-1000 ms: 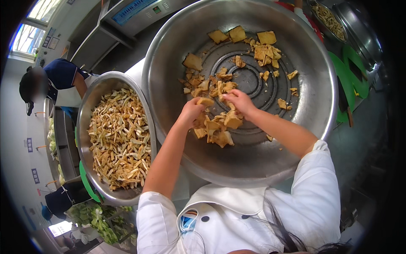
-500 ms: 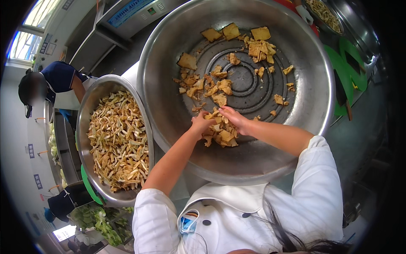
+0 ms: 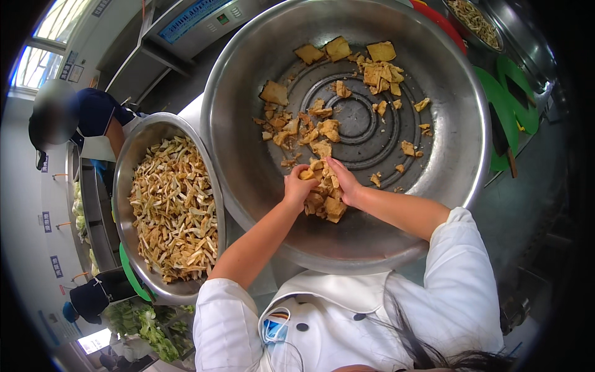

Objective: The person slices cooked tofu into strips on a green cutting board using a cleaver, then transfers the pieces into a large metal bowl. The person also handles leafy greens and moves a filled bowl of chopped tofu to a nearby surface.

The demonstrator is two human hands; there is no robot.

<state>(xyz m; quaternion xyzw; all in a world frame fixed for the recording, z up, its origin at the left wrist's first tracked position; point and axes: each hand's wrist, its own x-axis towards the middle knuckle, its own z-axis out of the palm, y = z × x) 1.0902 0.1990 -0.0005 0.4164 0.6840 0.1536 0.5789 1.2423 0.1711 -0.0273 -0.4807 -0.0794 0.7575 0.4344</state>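
Note:
In the near part of a big round steel basin, my two hands are cupped around a heap of torn, yellow-brown pieces that look like tofu. My left hand has its fingers curled over the pieces from the left. From the right, my right hand presses against them, fingers together. Crumbled chunks trail away beyond my hands. Larger flat slabs with dark edges lie toward the basin's far side. The undersides of the held pieces and some fingertips are hidden.
An oval steel bowl full of tan cut strips stands at the left, against the basin. A person in dark blue bends beyond it. Green cutting boards with a knife lie at right. Another bowl of strips is at far right.
My hands have drawn closer around the heap, and my right hand has turned more upright. The gathered pieces have shifted slightly nearer. A gloved hand at the far right is gone from view.

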